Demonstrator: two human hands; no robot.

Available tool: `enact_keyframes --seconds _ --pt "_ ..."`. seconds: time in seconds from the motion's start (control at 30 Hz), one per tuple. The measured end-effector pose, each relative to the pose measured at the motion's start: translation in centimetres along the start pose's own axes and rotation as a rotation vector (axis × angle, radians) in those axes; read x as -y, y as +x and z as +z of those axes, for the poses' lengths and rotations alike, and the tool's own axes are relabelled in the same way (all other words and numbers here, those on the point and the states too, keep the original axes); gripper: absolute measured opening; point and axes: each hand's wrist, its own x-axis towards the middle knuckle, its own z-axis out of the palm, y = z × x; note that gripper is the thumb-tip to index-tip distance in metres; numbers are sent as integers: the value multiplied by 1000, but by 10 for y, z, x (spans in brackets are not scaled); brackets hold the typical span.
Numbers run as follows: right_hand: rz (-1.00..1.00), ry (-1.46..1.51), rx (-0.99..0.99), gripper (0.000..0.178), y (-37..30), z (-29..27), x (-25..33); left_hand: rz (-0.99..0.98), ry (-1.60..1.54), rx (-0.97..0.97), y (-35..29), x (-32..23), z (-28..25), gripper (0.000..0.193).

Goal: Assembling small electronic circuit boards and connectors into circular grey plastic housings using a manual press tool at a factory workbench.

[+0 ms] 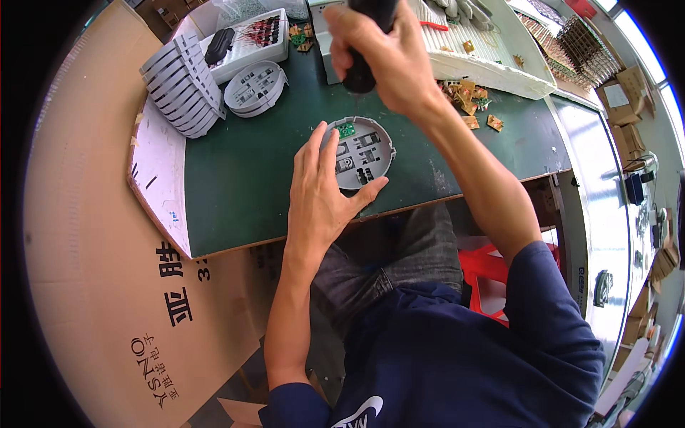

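Observation:
On the green table mat lies a round grey plastic housing (pixel 375 148) with its inner side up, showing small compartments and dark fittings. A small green circuit board (pixel 346 130) sits inside it near the far edge. My left hand (pixel 319 187) steadies the housing, fingers along its left side and thumb at its near right rim. Above and beyond it, my right hand (pixel 394 58) is wrapped round a black electric screwdriver (pixel 360 75), whose thin bit points down toward the table. Where the bit's tip ends is hard to make out.
Stacked grey housings (pixel 182 85) stand at the left, beside more round housings (pixel 255 88). A white tray (pixel 267 46) holds red-and-black parts. Loose brown circuit boards (pixel 467 100) lie right of my forearm, by a white foam box (pixel 492 71). Cardboard (pixel 85 214) borders the left.

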Motion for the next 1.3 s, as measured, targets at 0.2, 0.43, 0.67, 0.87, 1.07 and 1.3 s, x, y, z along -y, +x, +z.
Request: enact_keyframes --seconds 0.2,0.43,0.67,0.87,1.07,1.3 --pt "-20 -10 23 23 -7 14 -10 15 24 -2 -1 0 1 91" --pt "14 -15 30 24 -7 14 -14 1 12 13 -1 -1 -1 92" --pt "52 -20 127 31 -8 18 -14 20 24 13 -1 0 0 93" --pt "52 -41 160 38 -8 18 -24 33 18 3 -1 1 1 92" --pt "83 -54 144 35 -5 25 -13 32 27 -22 -1 3 3 94" --pt "28 -42 181 30 18 -8 -21 10 -280 38 49 29 -58 79"
